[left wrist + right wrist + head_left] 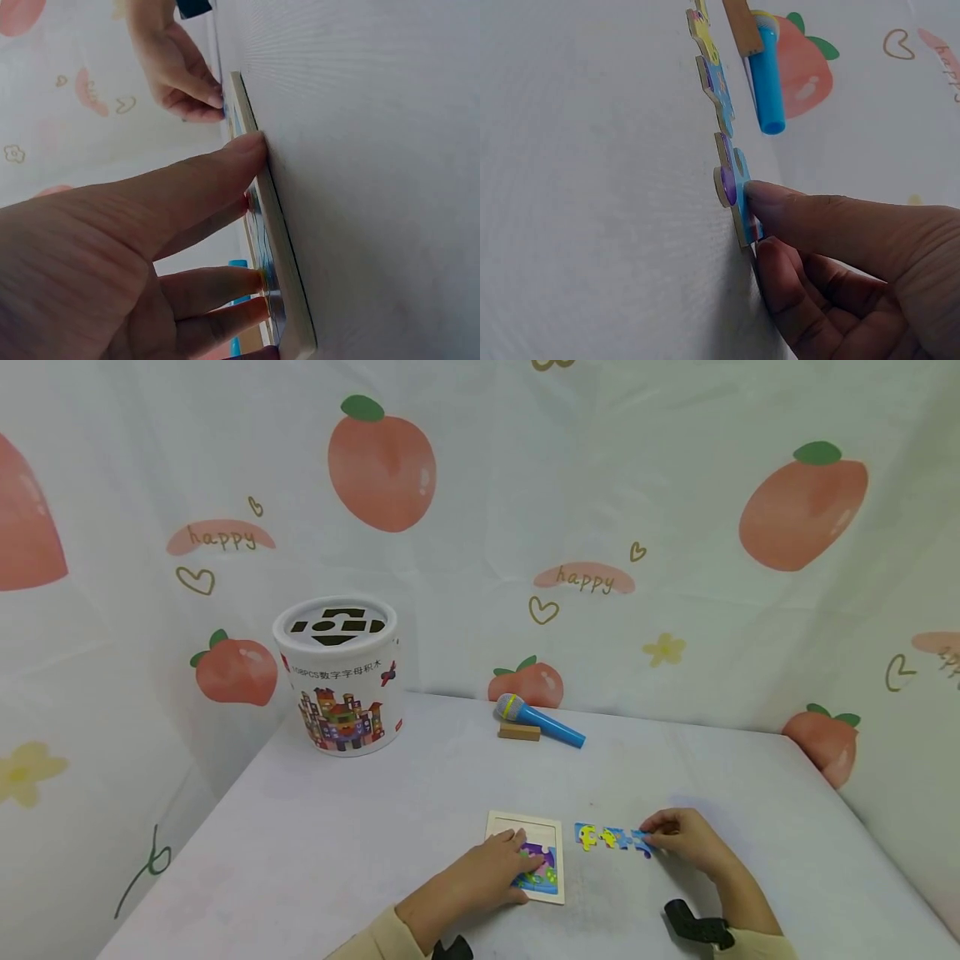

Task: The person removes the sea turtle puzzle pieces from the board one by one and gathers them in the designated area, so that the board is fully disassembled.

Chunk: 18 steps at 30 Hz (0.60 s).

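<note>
Blue-and-purple puzzle piece [739, 199] pinched at right end by thumb and fingers of right hand [688, 840]; other loose pieces [615, 838] lined up leftward from it, toward wooden tray [560, 860]. Tray touched by left hand [487, 870], fingers extended across, nothing grasped.

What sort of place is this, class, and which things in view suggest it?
Probably an indoor play table: a puzzle tray lies on it, a bucket with a shape-cut lid stands farther back, and a peach-print backdrop hangs behind.
</note>
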Motion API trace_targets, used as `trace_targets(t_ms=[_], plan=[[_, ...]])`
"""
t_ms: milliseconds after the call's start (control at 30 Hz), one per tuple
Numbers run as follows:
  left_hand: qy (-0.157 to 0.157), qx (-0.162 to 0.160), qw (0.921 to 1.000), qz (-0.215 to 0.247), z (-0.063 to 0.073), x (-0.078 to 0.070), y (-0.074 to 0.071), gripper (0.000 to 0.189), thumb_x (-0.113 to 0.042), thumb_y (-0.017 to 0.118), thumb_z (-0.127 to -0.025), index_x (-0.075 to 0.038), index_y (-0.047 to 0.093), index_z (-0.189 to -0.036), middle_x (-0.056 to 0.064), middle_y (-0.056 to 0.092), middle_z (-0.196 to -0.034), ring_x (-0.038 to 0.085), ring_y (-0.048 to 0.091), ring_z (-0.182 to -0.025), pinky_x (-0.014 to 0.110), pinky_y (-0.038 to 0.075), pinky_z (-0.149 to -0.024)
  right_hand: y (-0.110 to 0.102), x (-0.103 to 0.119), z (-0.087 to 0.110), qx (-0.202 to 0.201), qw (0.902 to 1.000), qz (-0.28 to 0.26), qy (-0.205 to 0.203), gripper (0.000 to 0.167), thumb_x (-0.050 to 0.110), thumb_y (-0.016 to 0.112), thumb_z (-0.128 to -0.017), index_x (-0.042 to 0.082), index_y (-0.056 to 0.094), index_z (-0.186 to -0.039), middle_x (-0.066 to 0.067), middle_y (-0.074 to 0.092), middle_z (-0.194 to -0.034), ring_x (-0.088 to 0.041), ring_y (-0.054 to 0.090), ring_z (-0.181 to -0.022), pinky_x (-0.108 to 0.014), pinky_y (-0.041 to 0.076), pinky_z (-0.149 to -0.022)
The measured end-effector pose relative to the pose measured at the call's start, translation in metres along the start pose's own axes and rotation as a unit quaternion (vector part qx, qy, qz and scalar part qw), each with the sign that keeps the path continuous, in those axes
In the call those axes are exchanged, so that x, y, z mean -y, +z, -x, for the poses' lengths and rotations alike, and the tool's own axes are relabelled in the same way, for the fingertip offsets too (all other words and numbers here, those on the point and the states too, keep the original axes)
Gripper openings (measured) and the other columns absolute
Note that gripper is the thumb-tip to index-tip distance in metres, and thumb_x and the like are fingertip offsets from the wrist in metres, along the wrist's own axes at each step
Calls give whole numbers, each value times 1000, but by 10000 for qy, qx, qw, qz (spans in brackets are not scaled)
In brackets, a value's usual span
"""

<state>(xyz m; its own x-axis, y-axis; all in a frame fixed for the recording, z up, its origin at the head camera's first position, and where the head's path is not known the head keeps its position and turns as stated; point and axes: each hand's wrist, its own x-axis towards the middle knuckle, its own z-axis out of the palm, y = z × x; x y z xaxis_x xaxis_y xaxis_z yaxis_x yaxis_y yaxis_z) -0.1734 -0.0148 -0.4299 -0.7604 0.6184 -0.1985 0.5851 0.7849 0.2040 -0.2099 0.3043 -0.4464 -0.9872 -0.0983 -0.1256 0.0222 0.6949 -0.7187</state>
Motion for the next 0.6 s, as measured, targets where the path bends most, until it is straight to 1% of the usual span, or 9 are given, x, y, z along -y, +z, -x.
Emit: trace_targets(t_ms=[67,133,200,300,367,433,533,600], plan=[[3,1,9999,161,0,2,-1,55,-41,67,-81,-36,50,-133,6,42,-146,23,40,-134,41,44,-102,-1,1,0,16,10000,6,36,16,6,69,-80,-5,67,-92,-3,62,-76,-11,51,-67,-21,42,-55],[-7,9,9990,451,0,5,-4,57,-40,70,-80,-36,50,-133,7,41,-146,23,41,-133,40,42,-103,-3,4,1,-24,10000,63,70,19,9,70,-80,-5,67,-93,-3,63,-78,-12,52,-70,-21,43,-56],[-71,4,9965,836,1,10,-7,58,-39,71,-79,-35,51,-133,6,39,-148,23,41,-133,40,40,-105,-4,9,2,-119,9998,129,84,21,12,70,-80,-4,67,-94,-3,64,-80,-12,53,-73,-21,44,-58],[-194,-73,9910,1326,0,20,-11,62,-38,72,-79,-31,48,-136,4,36,-150,24,39,-135,42,37,-108,-5,20,2,-277,9994,224,-9,24,17,71,-81,-2,68,-96,-4,65,-84,-12,56,-78,-21,47,-62],[-258,-156,9884,1487,0,28,-13,65,-38,71,-80,-27,45,-139,2,34,-151,24,36,-137,44,34,-109,-3,29,1,-236,9992,223,-215,25,18,70,-82,-2,68,-97,-6,65,-87,-13,58,-80,-22,49,-64],[-297,-201,9872,1553,-1,34,-14,69,-38,70,-81,-22,41,-142,2,32,-152,23,32,-139,43,31,-111,2,38,-1,-91,9986,200,-473,25,18,71,-82,-1,68,-98,-6,65,-90,-14,58,-82,-23,51,-67],[-328,-202,9857,1638,-2,42,-13,76,-41,69,-81,-14,36,-144,4,31,-152,24,30,-140,42,28,-113,13,54,-6,225,9958,148,-877,24,17,70,-82,0,69,-98,-8,66,-93,-14,57,-82,-24,52,-71],[-367,-182,9837,1753,-2,46,-11,80,-42,70,-80,-10,35,-144,5,31,-152,24,28,-141,42,27,-113,23,65,-11,421,9933,125,-1072,24,18,71,-82,1,69,-98,-7,66,-94,-14,56,-82,-24,53,-73]])
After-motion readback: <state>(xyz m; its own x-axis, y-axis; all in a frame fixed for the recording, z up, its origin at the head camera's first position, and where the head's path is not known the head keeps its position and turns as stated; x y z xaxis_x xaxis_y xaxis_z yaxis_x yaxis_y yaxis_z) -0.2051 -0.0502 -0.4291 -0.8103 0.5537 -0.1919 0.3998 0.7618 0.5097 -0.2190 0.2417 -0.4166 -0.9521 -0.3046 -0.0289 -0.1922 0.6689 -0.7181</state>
